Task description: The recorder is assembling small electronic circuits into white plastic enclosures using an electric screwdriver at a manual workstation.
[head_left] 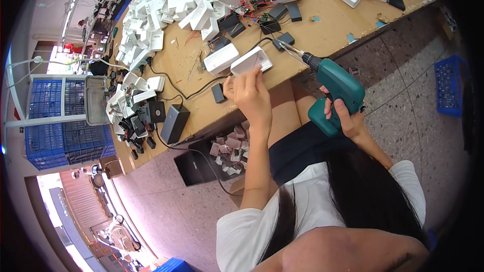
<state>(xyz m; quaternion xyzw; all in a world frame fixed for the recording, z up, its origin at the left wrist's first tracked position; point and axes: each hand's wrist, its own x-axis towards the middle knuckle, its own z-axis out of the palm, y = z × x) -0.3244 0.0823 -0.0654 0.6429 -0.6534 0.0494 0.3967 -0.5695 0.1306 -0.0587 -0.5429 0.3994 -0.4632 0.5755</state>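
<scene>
My right hand (348, 116) is wrapped round the grip of a dark green cordless drill (342, 81). The drill's long bit points left and away, its tip near a small black block (285, 40) on the table. At the table's near edge my left hand (249, 93) has bent fingers on the near side of an open white plastic case (247, 61). Its fingertips partly cover that case, so anything small between them is hidden. A second white case (222, 59) lies just left of it, and a black block (218, 93) lies beside my left hand.
A big heap of white cases (191, 0) covers the far table (312, 45). Black blocks and thin red wires lie before it. A black cable runs past a black box (175, 123). Below the table is a bin of scraps (232, 148). Blue crates (45, 141) stand left.
</scene>
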